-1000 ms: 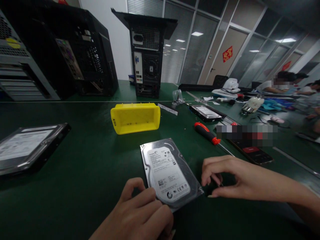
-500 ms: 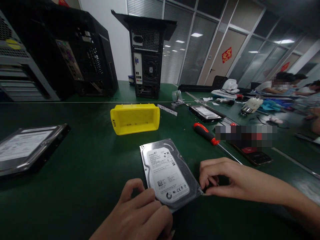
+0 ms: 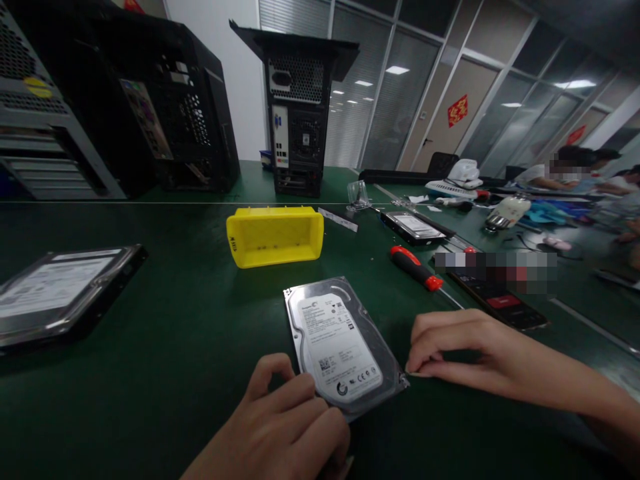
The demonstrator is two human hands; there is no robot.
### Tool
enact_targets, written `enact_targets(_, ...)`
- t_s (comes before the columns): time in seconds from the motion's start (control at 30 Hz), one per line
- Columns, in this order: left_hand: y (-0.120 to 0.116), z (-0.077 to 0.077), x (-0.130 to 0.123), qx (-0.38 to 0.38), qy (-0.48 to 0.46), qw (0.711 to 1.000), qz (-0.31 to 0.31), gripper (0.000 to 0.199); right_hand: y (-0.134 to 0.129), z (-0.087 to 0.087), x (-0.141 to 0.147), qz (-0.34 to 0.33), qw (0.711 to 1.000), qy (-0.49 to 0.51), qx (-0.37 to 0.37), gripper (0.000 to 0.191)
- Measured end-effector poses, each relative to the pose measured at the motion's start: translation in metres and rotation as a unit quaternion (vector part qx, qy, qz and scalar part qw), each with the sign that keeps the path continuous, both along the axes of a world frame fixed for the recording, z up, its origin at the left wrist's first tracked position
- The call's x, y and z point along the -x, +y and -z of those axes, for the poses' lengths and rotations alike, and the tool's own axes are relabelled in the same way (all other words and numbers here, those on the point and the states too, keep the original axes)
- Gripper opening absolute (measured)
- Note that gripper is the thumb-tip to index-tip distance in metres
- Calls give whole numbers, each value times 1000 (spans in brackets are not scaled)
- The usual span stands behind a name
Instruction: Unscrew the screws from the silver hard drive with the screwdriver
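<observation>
Left hand (image 3: 280, 430) curled palm-down, right hand (image 3: 457, 347) fingertips pinched together

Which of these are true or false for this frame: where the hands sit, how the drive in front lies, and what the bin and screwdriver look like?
1. The left hand rests on the near corner of the hard drive. True.
2. The hard drive stands upright on its edge. False: it lies flat on the green table, label side up.
3. The right hand grips the screwdriver. False: the screwdriver lies apart on the table beyond it; the fingertips are pinched together beside the drive's right corner.
4. The yellow bin lies tipped on its side, opening toward the camera. True.
5. The screwdriver's handle is blue. False: it is red and black.
</observation>
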State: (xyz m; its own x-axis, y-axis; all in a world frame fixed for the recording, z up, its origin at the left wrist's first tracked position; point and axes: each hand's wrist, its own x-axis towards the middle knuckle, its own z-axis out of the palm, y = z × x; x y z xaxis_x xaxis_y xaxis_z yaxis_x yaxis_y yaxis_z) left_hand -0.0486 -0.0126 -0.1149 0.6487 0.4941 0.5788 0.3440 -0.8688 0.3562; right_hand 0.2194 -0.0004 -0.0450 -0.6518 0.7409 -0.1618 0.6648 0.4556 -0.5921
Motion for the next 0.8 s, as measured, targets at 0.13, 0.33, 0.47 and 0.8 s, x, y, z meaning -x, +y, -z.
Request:
enact_targets(0.13, -1, -2, 0, -4, 7, 1000, 6, 21, -3, 1, 1, -20, 1000, -17, -1, 17)
enact_targets(0.33, -2, -1, 2, -12, -1, 1000, 2, 23, -8, 0, 4, -41, 997, -41, -44, 20)
enact_targets(0.47, -2, 0, 1, -11, 1, 1000, 7, 22, -10, 0, 5, -57, 992, -54, -97, 20)
enact_targets(0.8, 0, -3, -2, -20, -2, 1000, -6, 22, -6, 2, -3, -45, 990, -17, -129, 23)
